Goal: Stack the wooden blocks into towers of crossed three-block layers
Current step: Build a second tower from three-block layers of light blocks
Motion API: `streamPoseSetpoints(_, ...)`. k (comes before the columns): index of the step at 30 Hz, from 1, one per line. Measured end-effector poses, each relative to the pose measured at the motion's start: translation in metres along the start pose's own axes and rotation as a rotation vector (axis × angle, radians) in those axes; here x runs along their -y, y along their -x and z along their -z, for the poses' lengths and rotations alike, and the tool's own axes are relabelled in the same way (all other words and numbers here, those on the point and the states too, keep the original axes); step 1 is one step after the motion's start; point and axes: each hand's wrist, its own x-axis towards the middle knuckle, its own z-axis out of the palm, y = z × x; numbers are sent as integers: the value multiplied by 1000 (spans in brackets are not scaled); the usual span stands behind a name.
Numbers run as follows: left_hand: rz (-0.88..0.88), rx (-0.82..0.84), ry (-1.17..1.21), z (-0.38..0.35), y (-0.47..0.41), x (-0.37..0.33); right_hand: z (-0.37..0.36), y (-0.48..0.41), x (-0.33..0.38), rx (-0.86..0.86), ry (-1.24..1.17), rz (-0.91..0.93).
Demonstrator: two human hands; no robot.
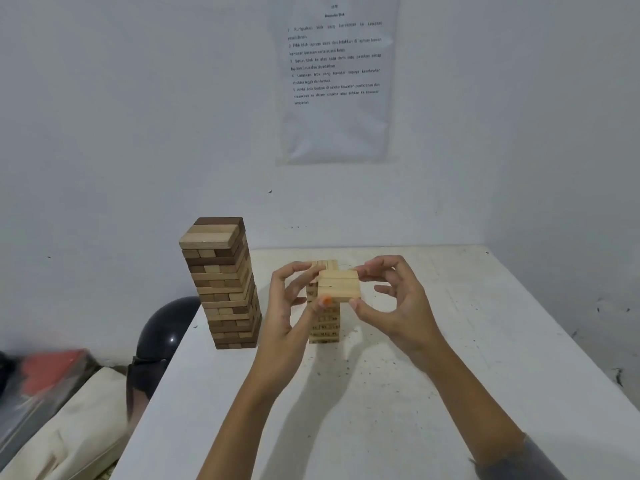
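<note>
Dead centre of the frame, both hands pinch a flat bunch of pale blocks (339,287) by its ends. The left hand (294,306) has its thumb at the near corner and curled fingers behind; the right hand (398,306) does likewise. The bunch covers the upper part of the small pale tower (323,325). Left of centre on the white table (450,358) stands the tall brown tower (221,285).

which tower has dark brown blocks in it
The tall tower on the left: it mixes dark and pale blocks. The shorter tower to its right is all pale wood.
</note>
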Motion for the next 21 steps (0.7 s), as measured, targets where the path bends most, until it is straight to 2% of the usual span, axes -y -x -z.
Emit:
streamPoseSetpoints(10, 16, 11, -22, 6, -40, 14, -15, -45, -10, 12, 82, -16)
streamPoseSetpoints(21, 70, 8, -31, 8, -43, 29, -23, -46, -20, 16, 103, -66)
